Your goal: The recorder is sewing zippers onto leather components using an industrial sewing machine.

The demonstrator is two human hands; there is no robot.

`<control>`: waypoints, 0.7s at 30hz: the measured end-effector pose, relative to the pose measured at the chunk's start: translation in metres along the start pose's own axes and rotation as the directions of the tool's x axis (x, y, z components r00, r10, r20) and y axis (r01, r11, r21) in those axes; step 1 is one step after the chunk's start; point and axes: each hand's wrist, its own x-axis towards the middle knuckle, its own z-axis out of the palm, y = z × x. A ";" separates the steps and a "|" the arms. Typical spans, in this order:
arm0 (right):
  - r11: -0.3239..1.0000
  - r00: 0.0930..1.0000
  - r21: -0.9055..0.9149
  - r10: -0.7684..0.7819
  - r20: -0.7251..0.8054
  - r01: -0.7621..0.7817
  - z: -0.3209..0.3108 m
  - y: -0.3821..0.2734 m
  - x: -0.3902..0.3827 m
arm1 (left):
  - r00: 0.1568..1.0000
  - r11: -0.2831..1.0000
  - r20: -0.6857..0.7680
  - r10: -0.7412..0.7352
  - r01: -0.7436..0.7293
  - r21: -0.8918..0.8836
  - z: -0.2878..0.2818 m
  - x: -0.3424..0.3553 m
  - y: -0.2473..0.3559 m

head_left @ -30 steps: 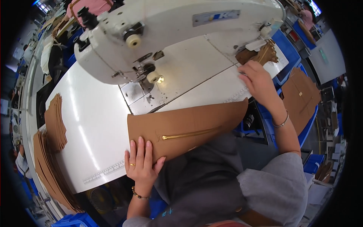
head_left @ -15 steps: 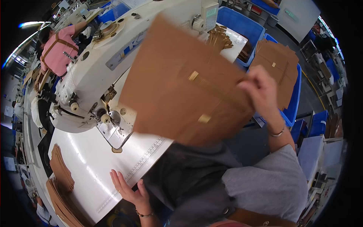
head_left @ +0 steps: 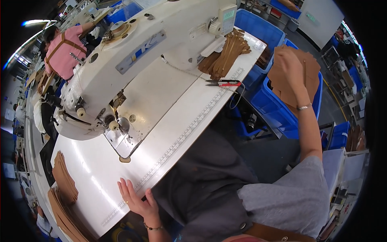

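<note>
My left hand (head_left: 139,201) lies at the front edge of the white sewing table (head_left: 157,165), fingers stretched and thumb apart, holding nothing. My right hand (head_left: 291,66) is reached out to the far right, over brown flat panels (head_left: 282,86) piled in a blue bin (head_left: 278,109). Its fingers look loosely apart against the top panel; they are slightly blurred. Left of centre stands a white sewing machine (head_left: 153,44), with its needle area above a metal plate (head_left: 123,143) and no panel under it.
Brown strips (head_left: 227,54) with metal ends lie at the table's far right. Red-handled thread snips (head_left: 223,83) rest nearby. Stacked brown pieces (head_left: 64,181) lie at the left edge. Another blue bin (head_left: 258,24) stands behind. A person in pink (head_left: 66,56) sits at the far left.
The large brown panel with two light tabs has moved from above the table to the bin at right, carried by my right hand. My left hand has barely moved.
</note>
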 end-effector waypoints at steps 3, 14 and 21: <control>0.979 0.968 -0.005 -0.200 0.153 0.203 0.049 -0.053 0.052 | 1.000 1.000 0.011 -0.010 0.010 0.001 -0.001 0.000 0.001; 0.906 0.827 0.114 -0.419 0.374 0.408 0.088 -0.067 0.110 | 0.997 0.998 0.051 -0.051 0.052 -0.024 -0.005 0.003 0.003; 0.963 0.963 0.268 -0.090 0.256 0.019 0.095 -0.032 0.108 | 0.946 0.988 0.311 -0.089 0.124 -0.093 -0.029 0.035 0.002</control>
